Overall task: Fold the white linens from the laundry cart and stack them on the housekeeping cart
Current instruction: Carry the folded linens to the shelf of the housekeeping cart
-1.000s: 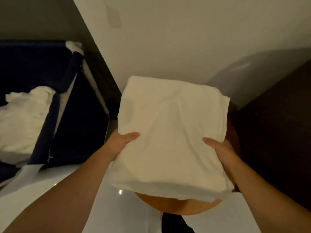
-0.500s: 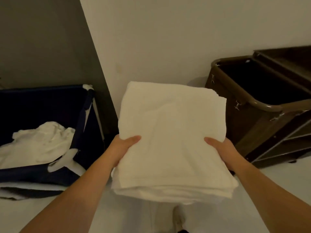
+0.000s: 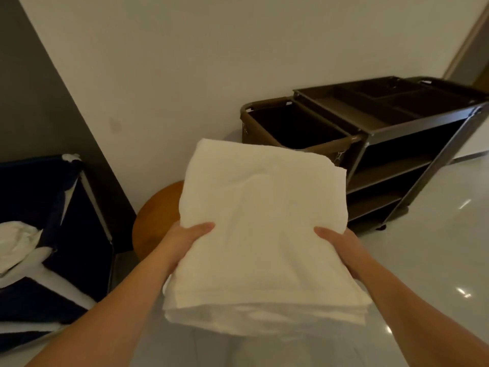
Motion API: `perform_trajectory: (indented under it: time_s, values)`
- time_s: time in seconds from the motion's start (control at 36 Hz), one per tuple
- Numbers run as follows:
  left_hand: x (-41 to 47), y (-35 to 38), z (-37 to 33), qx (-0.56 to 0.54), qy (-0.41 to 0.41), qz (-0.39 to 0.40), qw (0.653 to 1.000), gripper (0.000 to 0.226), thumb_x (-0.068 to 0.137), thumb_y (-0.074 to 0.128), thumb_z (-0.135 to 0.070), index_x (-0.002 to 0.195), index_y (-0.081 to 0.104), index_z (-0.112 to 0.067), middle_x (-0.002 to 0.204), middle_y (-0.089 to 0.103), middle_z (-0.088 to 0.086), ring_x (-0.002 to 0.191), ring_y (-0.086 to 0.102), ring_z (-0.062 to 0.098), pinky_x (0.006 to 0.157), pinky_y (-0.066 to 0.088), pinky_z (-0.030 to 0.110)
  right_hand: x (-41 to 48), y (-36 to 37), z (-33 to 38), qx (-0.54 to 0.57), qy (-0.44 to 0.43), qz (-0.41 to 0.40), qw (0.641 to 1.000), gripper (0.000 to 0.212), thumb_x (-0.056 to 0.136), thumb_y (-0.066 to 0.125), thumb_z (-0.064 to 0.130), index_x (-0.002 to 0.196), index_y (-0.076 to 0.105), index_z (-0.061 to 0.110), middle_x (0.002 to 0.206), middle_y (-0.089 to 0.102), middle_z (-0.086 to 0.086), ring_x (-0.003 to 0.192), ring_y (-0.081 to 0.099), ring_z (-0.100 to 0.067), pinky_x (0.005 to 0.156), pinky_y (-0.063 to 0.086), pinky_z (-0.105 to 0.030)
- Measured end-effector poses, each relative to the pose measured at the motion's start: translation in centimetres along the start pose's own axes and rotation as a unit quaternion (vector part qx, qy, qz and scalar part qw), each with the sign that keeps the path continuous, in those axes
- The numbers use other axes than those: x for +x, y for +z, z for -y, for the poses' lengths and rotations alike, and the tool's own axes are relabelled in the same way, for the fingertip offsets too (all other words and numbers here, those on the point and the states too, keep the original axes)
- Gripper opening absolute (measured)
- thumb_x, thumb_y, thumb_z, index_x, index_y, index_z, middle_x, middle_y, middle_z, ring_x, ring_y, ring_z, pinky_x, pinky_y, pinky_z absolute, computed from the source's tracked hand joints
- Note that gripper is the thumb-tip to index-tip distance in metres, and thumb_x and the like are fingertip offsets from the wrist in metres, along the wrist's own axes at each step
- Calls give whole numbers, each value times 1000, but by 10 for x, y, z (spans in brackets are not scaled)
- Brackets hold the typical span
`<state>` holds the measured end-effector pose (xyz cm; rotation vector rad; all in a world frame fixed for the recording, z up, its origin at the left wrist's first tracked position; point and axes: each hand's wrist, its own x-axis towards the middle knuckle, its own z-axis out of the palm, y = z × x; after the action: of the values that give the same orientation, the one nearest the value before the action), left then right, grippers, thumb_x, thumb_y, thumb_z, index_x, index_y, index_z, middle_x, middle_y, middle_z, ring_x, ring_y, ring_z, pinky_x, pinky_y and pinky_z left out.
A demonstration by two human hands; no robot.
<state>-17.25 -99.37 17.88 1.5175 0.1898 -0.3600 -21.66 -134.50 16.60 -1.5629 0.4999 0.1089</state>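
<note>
**Carrying the folded linen (image 3: 262,234) toward the housekeeping cart (image 3: 412,133)**

Both hands hold the linen out in front of the body, above the pale floor (image 3: 436,260). The left hand (image 3: 182,242) grips its left edge and the right hand (image 3: 344,250) grips its right edge. Each thumb lies flat on top. The fingers are tucked underneath and out of sight, so each grip reads as a pinch between the thumb and the hidden fingers. The piece is folded into a thick rectangle. Several layers show at the near edge, where the lowest ones sag a little.

The housekeeping cart stands ahead and to the right against the wall (image 3: 211,62), well apart from the linen. Its open shelves (image 3: 389,170) look bare, and a dark bag (image 3: 296,128) hangs at its left end. The laundry cart (image 3: 66,229) sits at the left with unfolded white linens (image 3: 18,245) in it. A round wooden stool (image 3: 153,221) shows just below and behind the held piece.

The step in hand appears to be the carry and placement. To do it well, I would hold the stack level, with support spread beneath so the lower layers do not slide out. I would approach the shelf side of the cart rather than the bag and slide the linen in flat. I would let go only once its weight rests on the shelf. Squaring it into a shelf corner would leave room for later pieces.
</note>
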Motion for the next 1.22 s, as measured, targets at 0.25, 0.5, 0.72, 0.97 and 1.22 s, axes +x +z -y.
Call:
perform_trajectory:
  time_s: [0.25, 0.5, 0.72, 0.97, 1.22]
  values:
    - [-17, 41, 23, -36, -44, -56, 997, 73, 40, 93, -50, 102, 66, -23, 97, 74, 1, 90, 71, 23, 77, 55, 37, 22, -34, -3, -31, 10, 51, 998, 60, 79, 75, 35, 130, 49, 21, 110, 62, 3, 97, 61, -20, 73, 51, -37]
    - [21, -43, 35, -50, -44, -105, 992, 65, 47, 92, -48, 103, 64, -31, 103, 73, -3, 97, 69, 20, 79, 54, 35, 81, 60, -9, -39, 39, 121, 991, 85, 64, 84, 41, 137, 47, 18, 117, 64, 0, 105, 62, -24, 90, 51, -44]
    - [137, -163, 56, -34, -31, -129, 991, 77, 69, 85, -37, 135, 46, -34, 120, 66, -6, 105, 66, 15, 81, 55, 31, 188, 189, -27, -55, 63, 122, 989, 107, 40, 88, 60, 134, 50, 26, 120, 65, 0, 107, 63, -26, 96, 48, -51]
    - [264, -234, 196, -44, -232, -163, 958, 104, 46, 92, -49, 133, 46, -15, 120, 63, 3, 100, 65, 22, 83, 54, 36, 290, 269, -166, -52, 171, 81, 981, 106, 43, 90, 53, 136, 47, 28, 123, 62, -2, 107, 61, -29, 97, 47, -53]
    - [340, -269, 198, 38, -231, -124, 964, 111, 37, 90, -62, 134, 47, -29, 123, 61, -6, 106, 61, 22, 95, 49, 46, 322, 277, -190, -37, 200, 68, 977, 102, 42, 94, 51, 133, 50, 34, 121, 66, -1, 108, 64, -30, 95, 49, -53]
